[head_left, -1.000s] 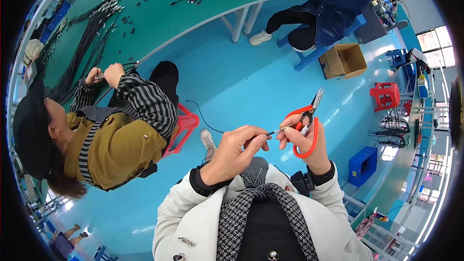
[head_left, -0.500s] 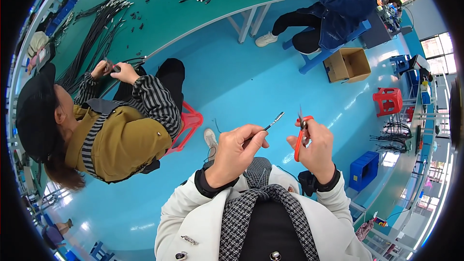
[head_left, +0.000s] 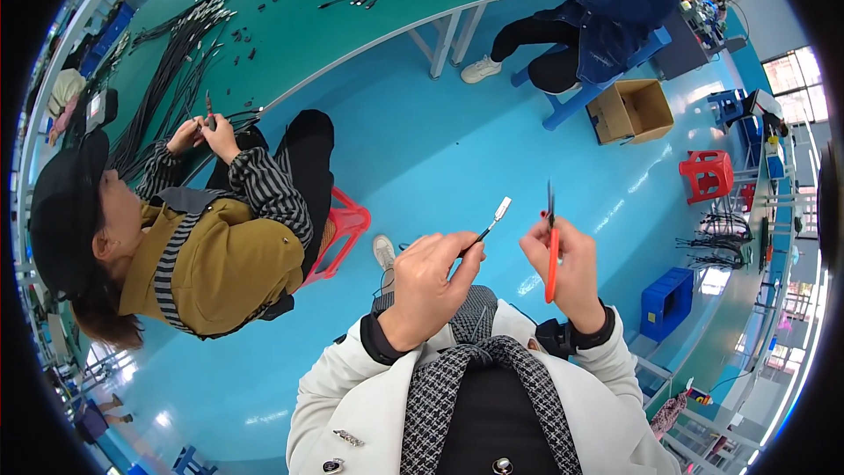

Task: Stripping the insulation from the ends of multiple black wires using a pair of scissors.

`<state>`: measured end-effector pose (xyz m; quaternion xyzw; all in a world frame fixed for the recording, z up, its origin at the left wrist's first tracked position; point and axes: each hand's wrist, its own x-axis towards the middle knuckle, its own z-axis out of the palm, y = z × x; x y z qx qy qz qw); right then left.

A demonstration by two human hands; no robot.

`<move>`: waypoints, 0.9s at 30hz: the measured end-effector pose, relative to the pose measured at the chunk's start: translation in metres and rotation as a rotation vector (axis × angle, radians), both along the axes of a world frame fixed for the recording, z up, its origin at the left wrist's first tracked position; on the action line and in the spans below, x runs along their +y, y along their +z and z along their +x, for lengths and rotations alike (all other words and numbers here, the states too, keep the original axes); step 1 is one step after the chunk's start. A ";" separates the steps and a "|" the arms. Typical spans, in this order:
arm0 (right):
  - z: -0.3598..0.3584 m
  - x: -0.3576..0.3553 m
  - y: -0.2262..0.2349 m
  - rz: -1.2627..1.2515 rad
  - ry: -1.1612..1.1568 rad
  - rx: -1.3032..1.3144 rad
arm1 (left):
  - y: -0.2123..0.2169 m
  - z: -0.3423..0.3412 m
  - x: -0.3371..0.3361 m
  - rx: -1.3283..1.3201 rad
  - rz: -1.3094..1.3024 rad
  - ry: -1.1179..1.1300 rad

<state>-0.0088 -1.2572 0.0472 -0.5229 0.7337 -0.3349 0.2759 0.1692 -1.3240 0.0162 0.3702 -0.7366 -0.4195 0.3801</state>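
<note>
Between the thumb and fingers of my left hand [head_left: 431, 286] is a thin black cable [head_left: 483, 237]. Its silver metal connector [head_left: 502, 209] sticks out up and to the right. A pair of scissors [head_left: 552, 262] with orange-red handles sits in my right hand [head_left: 571, 268], closed round the handles. The dark blades point away from me and look nearly together. A small gap parts the scissors from the connector, and they do not touch. Most of the cable behind my left fingers is hidden.
At left, a co-worker on a red stool [head_left: 350, 222] works with a hand tool at a green table [head_left: 352, 31] bearing bundles of black cables [head_left: 189, 44]. Another person sits on a blue stool at the back. A cardboard box [head_left: 633, 112] and blue crate [head_left: 666, 303] stand at right.
The scissors have turned in my right hand, so their blades now look closer together and point straighter ahead. The connector has rolled to show its flat face. The co-worker at left has raised their head.
</note>
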 end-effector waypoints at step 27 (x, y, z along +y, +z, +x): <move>0.024 -0.016 0.003 -0.043 -0.058 -0.445 | -0.009 -0.005 0.000 0.337 0.614 -0.261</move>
